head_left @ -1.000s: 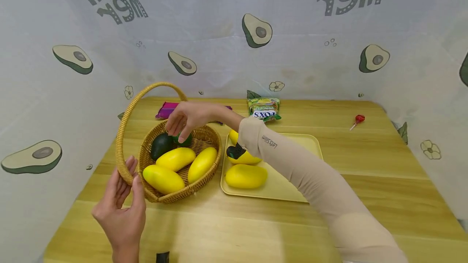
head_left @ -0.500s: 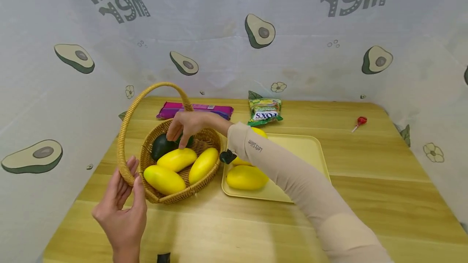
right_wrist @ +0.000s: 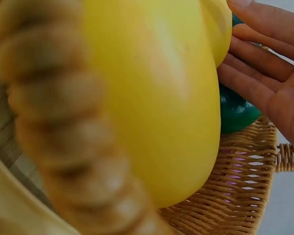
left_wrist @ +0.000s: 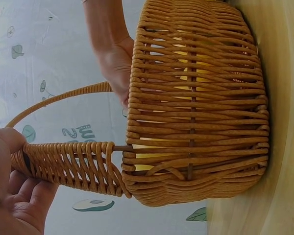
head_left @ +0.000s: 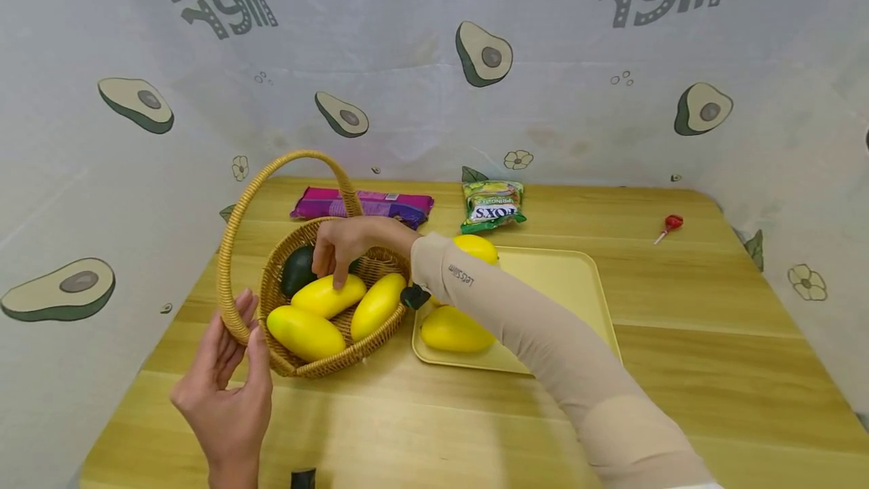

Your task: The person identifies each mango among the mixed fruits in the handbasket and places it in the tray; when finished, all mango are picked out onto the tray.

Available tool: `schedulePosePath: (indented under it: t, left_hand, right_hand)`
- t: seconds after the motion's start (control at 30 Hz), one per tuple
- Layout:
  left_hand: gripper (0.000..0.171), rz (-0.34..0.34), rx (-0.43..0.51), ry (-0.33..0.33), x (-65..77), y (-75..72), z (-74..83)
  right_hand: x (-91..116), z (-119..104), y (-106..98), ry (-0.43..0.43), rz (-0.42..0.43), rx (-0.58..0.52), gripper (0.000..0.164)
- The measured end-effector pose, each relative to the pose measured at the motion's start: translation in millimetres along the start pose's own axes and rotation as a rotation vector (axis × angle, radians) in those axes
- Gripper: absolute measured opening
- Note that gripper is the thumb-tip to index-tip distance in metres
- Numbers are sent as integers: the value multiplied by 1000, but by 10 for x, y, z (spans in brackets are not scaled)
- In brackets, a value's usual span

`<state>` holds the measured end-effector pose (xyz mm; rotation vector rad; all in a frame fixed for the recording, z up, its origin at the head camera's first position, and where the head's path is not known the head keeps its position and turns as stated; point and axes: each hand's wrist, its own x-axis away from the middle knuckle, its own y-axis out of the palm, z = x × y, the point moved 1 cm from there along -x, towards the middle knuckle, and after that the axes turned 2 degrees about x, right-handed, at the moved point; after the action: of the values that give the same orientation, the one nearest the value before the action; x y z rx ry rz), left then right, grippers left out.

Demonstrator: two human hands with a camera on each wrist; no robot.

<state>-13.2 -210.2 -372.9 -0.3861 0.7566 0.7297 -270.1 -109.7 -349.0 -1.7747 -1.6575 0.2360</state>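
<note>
- Currently the middle mango (head_left: 327, 300) lies in the wicker basket (head_left: 317, 370), under the right hand (head_left: 348, 238).
- That hand reaches down into the basket with its thumb at the mango's upper side; its fingers look loose and fairly straight in the right wrist view, not wrapped round the fruit.
- Two more yellow ones share the basket: the front mango (head_left: 305, 333), nearest the left hand (head_left: 227, 395), and the right mango (head_left: 378, 308), along the right-hand wall.
- Behind them sits a dark green fruit (head_left: 296, 272), and the right wrist view shows smooth green fruit (right_wrist: 237, 113) near the fingers.
- The left hand holds the basket's tall handle (head_left: 228, 251) near its base, thumb on one side and fingers on the other; the basket rests on the wooden table (head_left: 679, 353).
- Just right of the basket is a pale yellow tray (head_left: 570, 285), partly covered from sight by the beige sleeve (head_left: 543, 323) of the right arm.
- On the tray, a mango at the front (head_left: 458, 329) and another at the back (head_left: 475, 249) show, with a further bit of yellow beside the sleeve.
- Farther back lie a purple packet (head_left: 394, 206), a green packet (head_left: 493, 206) and, well to the right, a red lollipop (head_left: 672, 223).
- Cloth (head_left: 407, 44) printed with avocados hangs behind everything.
</note>
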Motion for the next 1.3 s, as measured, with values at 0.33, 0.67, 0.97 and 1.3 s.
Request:
schedulePosePath:
  t: [0.33, 0.67, 0.97, 1.3]
  left_hand:
    - [49, 5, 10, 5, -1, 4, 6]
    - [48, 5, 14, 15, -3, 3, 5]
    - [48, 8, 14, 14, -5, 1, 0]
    - [49, 11, 20, 7, 4, 3, 10]
  right_hand:
    - [-55, -16, 38, 64, -89, 71, 58]
    - [-46, -31, 12, 84, -98, 116, 59]
    - [161, -90, -138, 64, -29, 164, 61]
    - [436, -121, -261, -11, 9, 175, 61]
